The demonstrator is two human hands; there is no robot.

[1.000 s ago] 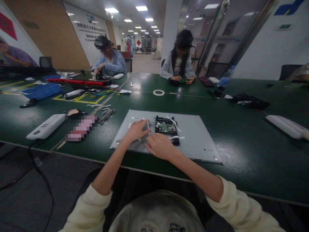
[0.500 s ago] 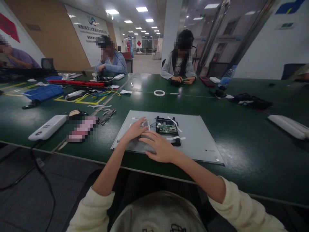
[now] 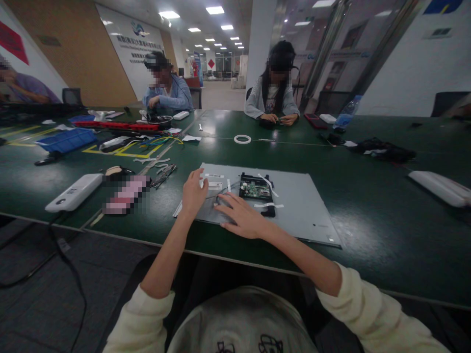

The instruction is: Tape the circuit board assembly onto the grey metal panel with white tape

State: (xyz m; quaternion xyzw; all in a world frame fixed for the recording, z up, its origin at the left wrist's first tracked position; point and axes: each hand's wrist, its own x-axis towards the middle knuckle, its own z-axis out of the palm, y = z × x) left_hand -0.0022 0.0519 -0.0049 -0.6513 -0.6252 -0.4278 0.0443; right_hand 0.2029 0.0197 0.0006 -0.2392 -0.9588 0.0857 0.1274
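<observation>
So there's one gray panel (image 3: 301, 211) flat on the green counter (image 3: 368, 196), and both hands are at its left half. Left hand (image 3: 195, 192) is loosely open at the panel's left edge, thumb apart from the fingers, nothing in it that I can see. Right hand (image 3: 243, 215) is palm down over the panel, fingers spread, tips right by some thin cables (image 3: 221, 194); can't tell if they're pressing. Also on the panel: one circuit board (image 3: 253, 189), three white strips (image 3: 268, 206), two labels (image 3: 215, 186). Past the panel's far edge, one white ring (image 3: 242, 142).
</observation>
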